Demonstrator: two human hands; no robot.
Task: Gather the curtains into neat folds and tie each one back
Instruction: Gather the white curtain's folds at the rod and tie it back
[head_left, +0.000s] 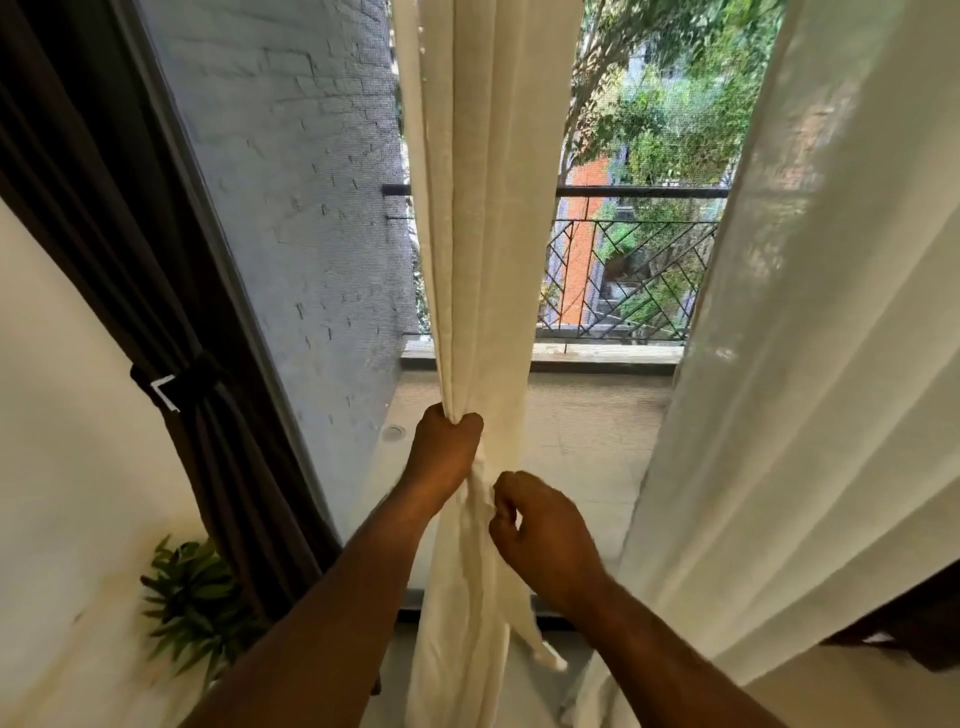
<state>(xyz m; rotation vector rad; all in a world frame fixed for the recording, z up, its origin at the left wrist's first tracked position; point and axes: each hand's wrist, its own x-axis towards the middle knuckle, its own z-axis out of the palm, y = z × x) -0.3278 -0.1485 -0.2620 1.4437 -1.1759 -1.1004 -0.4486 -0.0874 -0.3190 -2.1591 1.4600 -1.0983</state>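
A cream sheer curtain (483, 218) hangs in the middle of the window, bunched into narrow vertical folds. My left hand (441, 457) grips the gathered bundle at waist height, fingers wrapped round it. Just below and to the right, my right hand (540, 535) pinches a fold of the same cream curtain near its edge. A second cream curtain (810, 364) hangs loose and spread out on the right. At the left, a dark brown curtain (150, 249) is gathered and held by a dark tie-back (176, 382).
A green potted plant (197, 597) stands on the floor at the lower left by the white wall. Behind the mesh screen lie a balcony floor, a black metal railing (634, 275) and a grey brick wall (306, 182).
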